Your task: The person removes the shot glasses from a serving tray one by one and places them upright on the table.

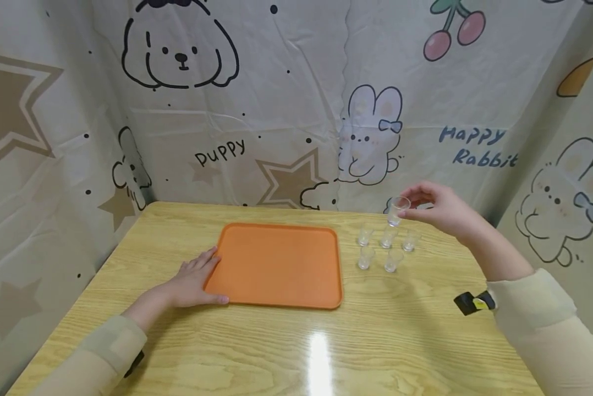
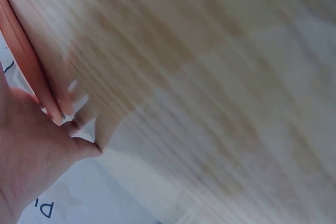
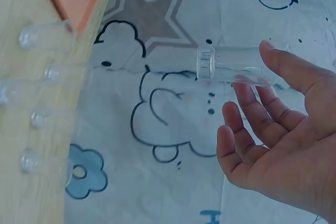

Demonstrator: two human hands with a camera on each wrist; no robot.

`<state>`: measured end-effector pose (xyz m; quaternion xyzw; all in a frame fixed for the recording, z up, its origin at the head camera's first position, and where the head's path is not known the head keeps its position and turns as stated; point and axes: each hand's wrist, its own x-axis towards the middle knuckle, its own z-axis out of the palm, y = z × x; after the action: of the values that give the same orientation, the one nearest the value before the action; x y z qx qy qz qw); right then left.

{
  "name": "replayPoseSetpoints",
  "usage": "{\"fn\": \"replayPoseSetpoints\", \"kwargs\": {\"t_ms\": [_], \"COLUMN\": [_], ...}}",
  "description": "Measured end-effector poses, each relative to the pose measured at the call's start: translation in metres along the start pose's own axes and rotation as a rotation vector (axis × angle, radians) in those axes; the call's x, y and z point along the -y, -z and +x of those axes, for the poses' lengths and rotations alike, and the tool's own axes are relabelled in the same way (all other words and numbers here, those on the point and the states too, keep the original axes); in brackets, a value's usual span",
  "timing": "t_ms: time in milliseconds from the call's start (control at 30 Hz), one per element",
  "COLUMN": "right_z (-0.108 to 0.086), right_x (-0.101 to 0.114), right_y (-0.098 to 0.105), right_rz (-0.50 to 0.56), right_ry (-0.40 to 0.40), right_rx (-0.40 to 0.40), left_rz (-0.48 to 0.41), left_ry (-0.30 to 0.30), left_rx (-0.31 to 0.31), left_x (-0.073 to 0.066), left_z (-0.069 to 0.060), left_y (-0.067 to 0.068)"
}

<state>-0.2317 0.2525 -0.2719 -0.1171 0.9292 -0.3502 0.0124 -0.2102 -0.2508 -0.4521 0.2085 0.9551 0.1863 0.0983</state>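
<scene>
My right hand [image 1: 436, 208] pinches a small clear shot glass [image 1: 397, 211] near its rim and holds it above the table. In the right wrist view the thumb and fingertips grip that shot glass [image 3: 231, 65] by its upper part. Below it, several similar shot glasses [image 1: 387, 238] stand in two loose rows to the right of the tray. An orange rectangular tray [image 1: 281, 265] lies on the table. My left hand [image 1: 191, 281] rests at the tray's left edge with fingers spread, touching it. The left wrist view shows this hand [image 2: 37, 150] only in part.
The light wood table [image 1: 257, 352] has its far edge along a patterned curtain [image 1: 286, 104] with puppy and rabbit drawings. More curtain hangs on the left and right sides. A strap with a dark buckle [image 1: 467, 303] hangs from the right sleeve.
</scene>
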Motion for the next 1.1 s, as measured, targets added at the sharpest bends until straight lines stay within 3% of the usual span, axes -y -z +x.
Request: {"fn": "replayPoseSetpoints", "kwargs": {"t_ms": [267,567,900,1100], "right_z": [-0.024,-0.037,-0.039,-0.033], "right_x": [-0.048,-0.101,-0.137,-0.15], "right_y": [-0.002,-0.029,-0.063,-0.072], "right_rz": [-0.04,0.004,0.07,0.085], "right_ry": [-0.065,-0.117,-0.21,-0.246], "right_rx": [-0.054,-0.099,-0.085,-0.082], "left_rz": [0.006,0.012,0.001,0.007], "left_ry": [0.003,-0.003,-0.004,-0.001], "left_rx": [-0.006,-0.008,-0.005,-0.002], "left_x": [0.002,0.001,-0.002,-0.001], "left_z": [0.0,0.001,0.0,0.001], "left_y": [-0.001,-0.001,0.0,0.001]}}
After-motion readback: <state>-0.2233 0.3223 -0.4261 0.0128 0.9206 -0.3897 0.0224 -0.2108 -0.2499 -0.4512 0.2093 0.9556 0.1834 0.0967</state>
